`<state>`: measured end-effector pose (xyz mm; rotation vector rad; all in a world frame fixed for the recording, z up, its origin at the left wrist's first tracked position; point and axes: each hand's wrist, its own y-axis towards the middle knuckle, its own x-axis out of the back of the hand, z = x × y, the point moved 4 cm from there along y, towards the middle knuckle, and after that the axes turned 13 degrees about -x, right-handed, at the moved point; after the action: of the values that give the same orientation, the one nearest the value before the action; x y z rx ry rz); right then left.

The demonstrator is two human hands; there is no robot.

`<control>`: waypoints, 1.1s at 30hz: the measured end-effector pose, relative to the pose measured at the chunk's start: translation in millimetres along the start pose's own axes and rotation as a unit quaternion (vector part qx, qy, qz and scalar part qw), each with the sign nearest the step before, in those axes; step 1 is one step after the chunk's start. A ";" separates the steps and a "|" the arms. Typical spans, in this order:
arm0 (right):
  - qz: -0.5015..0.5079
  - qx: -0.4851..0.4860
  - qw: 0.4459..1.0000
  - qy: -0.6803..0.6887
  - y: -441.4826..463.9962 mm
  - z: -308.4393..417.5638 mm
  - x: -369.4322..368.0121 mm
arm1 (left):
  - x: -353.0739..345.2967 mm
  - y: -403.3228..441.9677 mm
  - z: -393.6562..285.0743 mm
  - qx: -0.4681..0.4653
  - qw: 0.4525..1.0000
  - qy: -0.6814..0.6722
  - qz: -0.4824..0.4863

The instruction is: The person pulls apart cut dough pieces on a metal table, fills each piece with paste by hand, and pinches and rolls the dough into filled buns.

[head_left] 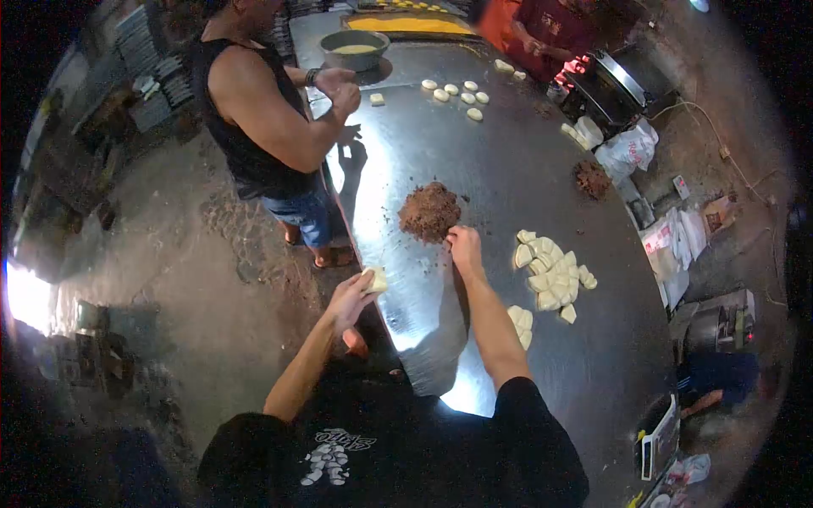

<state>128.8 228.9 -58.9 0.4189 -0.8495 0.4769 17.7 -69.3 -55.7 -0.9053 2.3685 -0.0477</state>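
My left hand point(350, 303) holds a flattened pale piece of dough point(375, 279) at the table's left edge, with the fingers closed around its side. My right hand point(463, 247) reaches to the lower right edge of a brown crumbly filling heap point(429, 212). Its fingers are drawn together in a pinch on the filling; how much they hold is hidden. Right of this hand lies a cluster of cut dough pieces point(555, 275). More dough pieces point(522, 325) sit beside my right forearm, partly covered by it.
A long metal table point(508, 169) runs ahead. A co-worker point(262, 110) stands at its left edge, near a grey bowl point(355, 51). Several round dough balls point(468, 98) lie farther up. A second brown heap point(592, 180) and plastic bags point(628, 151) are along the right side.
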 end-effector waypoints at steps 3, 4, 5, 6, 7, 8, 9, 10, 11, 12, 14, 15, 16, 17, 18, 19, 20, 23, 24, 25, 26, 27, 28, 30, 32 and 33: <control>0.047 -0.071 0.995 0.042 -2.5 20.0 20.7 | -27.9 39.1 -8.0 -0.015 0.999 -0.017 0.048; 0.077 -0.119 0.977 0.162 -7.7 18.5 21.9 | -33.0 55.7 -3.8 -0.002 0.998 -0.015 0.054; 0.109 -0.167 0.940 0.276 -15.9 15.1 22.3 | -37.4 68.0 4.1 0.016 0.998 -0.015 0.056; 0.122 -0.135 0.935 0.305 -25.7 29.1 29.1 | -43.9 79.7 9.0 0.013 0.998 -0.005 0.069; 0.133 -0.104 0.927 0.334 -38.8 55.3 38.9 | -52.9 85.7 9.0 0.019 0.997 -0.009 0.068; 0.120 -0.069 0.941 0.308 -50.5 78.8 47.3 | -63.6 89.4 8.3 0.031 0.996 -0.002 0.083; 0.110 -0.080 0.964 0.230 -57.8 84.7 38.1 | -72.5 91.1 10.3 0.045 0.994 0.005 0.100; 0.062 -0.048 0.984 0.159 -67.3 92.6 31.5 | -75.1 96.3 19.7 0.051 0.996 0.022 0.077; 0.013 -0.014 0.996 0.086 -76.3 100.3 27.0 | -76.4 96.8 28.0 0.060 0.995 0.022 0.080; 0.011 -0.020 0.996 0.084 -82.0 103.2 23.0 | -84.5 94.0 19.1 0.038 0.991 0.079 0.099; 0.013 -0.077 0.992 0.103 -87.4 101.9 20.8 | -80.6 104.1 27.7 0.007 0.984 0.114 0.135; 0.012 -0.080 0.991 0.103 -83.5 100.3 28.3 | -79.2 104.3 28.2 0.010 0.984 0.114 0.138; 0.076 -0.086 0.974 0.196 -79.5 96.5 37.1 | -77.3 102.5 29.2 0.017 0.991 0.057 0.122; 0.136 -0.090 0.943 0.289 -78.1 93.3 42.2 | -74.6 101.0 28.7 0.023 0.994 0.002 0.106; 0.094 -0.063 0.943 0.313 -76.2 90.1 49.1 | -72.8 104.7 29.0 0.035 0.990 -0.052 0.126; 0.084 -0.061 0.944 0.314 -77.4 80.1 49.9 | -73.0 103.2 21.8 0.033 0.989 -0.050 0.134; 0.138 -0.061 0.951 0.269 -80.9 69.4 45.2 | -77.2 98.4 16.1 0.055 0.982 -0.071 0.169; 0.140 -0.136 0.926 0.323 -94.8 68.1 49.2 | -87.1 88.2 23.4 0.033 0.970 -0.011 0.240; 0.112 -0.134 0.936 0.306 -98.9 62.6 46.9 | -91.5 82.4 21.8 0.019 0.967 0.030 0.251; 0.060 -0.087 0.943 0.317 -105.3 72.8 52.4 | -94.3 73.7 17.3 0.005 0.964 0.072 0.257; 0.042 -0.077 0.954 0.286 -113.0 79.7 57.7 | -94.0 66.7 11.9 -0.036 0.939 0.223 0.258; 0.027 -0.073 0.953 0.292 -119.8 86.6 61.9 | -93.4 59.9 6.1 -0.080 0.893 0.367 0.248; 0.004 -0.080 0.963 0.257 -128.9 92.1 64.7 | -100.0 48.5 2.0 -0.136 0.858 0.420 0.262; -0.020 -0.090 0.969 0.227 -148.5 92.1 63.4 | -106.6 29.7 -1.4 -0.207 0.785 0.476 0.338; 0.028 -0.112 0.970 0.215 -165.3 81.2 57.7 | -79.6 13.5 20.7 -0.130 0.860 0.350 0.348; 0.023 -0.114 0.969 0.219 -174.4 76.1 56.7 | -71.0 5.6 31.3 -0.045 0.915 0.208 0.343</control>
<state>211.4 59.3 3.0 0.0727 -0.4770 0.4847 73.2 -15.7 -45.9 -0.0462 2.9801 0.1659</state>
